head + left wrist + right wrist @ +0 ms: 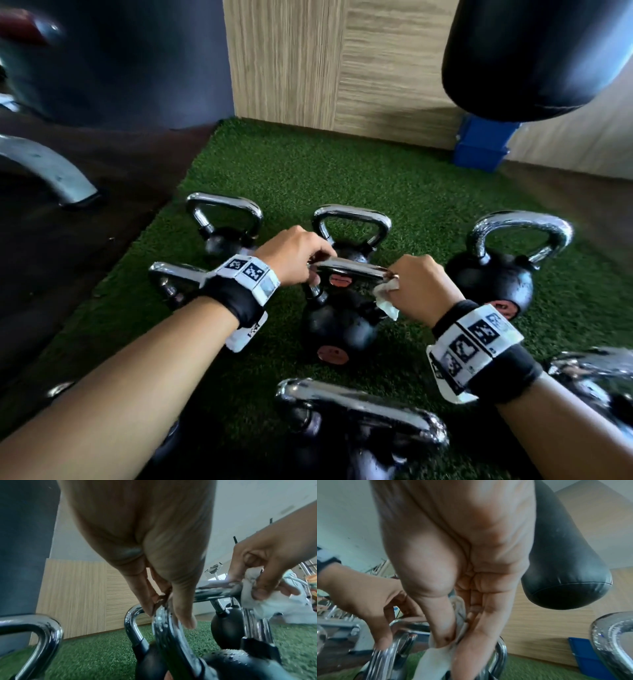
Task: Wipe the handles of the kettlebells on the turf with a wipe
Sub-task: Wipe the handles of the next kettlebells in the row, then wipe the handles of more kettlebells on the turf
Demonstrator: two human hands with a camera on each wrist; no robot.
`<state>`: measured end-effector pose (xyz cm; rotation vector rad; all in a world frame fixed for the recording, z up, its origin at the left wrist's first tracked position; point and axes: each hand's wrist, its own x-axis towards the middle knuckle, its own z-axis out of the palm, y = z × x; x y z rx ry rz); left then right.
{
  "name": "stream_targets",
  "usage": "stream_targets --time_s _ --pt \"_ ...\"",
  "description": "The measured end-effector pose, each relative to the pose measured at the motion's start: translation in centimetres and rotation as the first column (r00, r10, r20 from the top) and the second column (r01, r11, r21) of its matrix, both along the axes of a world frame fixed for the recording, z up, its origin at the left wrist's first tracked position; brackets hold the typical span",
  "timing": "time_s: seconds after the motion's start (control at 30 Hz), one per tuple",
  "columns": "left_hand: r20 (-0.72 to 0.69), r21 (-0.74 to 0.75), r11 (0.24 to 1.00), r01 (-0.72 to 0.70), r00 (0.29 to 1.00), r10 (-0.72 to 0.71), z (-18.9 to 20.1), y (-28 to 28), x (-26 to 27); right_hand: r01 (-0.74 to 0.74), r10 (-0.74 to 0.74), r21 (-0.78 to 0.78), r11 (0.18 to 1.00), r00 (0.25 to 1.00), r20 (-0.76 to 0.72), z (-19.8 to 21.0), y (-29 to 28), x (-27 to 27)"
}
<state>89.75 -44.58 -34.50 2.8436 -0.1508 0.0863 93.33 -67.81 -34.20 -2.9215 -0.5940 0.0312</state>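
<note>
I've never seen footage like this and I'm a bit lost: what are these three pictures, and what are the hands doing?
There is no machine here: a person wears three cameras. The wide picture comes from the head; the other two look along each wrist at the fingers. Several black kettlebells with chrome handles stand on green turf. The left hand grips one end of the middle kettlebell's handle. The right hand pinches a white wipe against the other end. A black punching bag hangs above.
</note>
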Motion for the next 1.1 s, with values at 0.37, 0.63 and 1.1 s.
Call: stream_targets --time_s 0.37,0.63,1.1 --pt "0.085 -0.480 0.876 -0.053 0.991 0.107 0.6 3.9 -5.1 -0.128 0.131 0.039 0.991 0.989 -0.068 8.6 0.2 -9.5" --pt "-0.222 -0.443 0.889 -0.118 0.975 0.019 -4.5 2.2 -10.3 -0.203 0.224 0.173 0.964 0.969 -0.107 10.3 -0.9 -16.6" --pt "-0.755 -0.505 0.660 -0.555 0.655 -0.028 -11.2 -4.8 -18.1 -0.281 0.296 0.577 0.767 0.953 0.071 3.2 -7.2 -18.5"
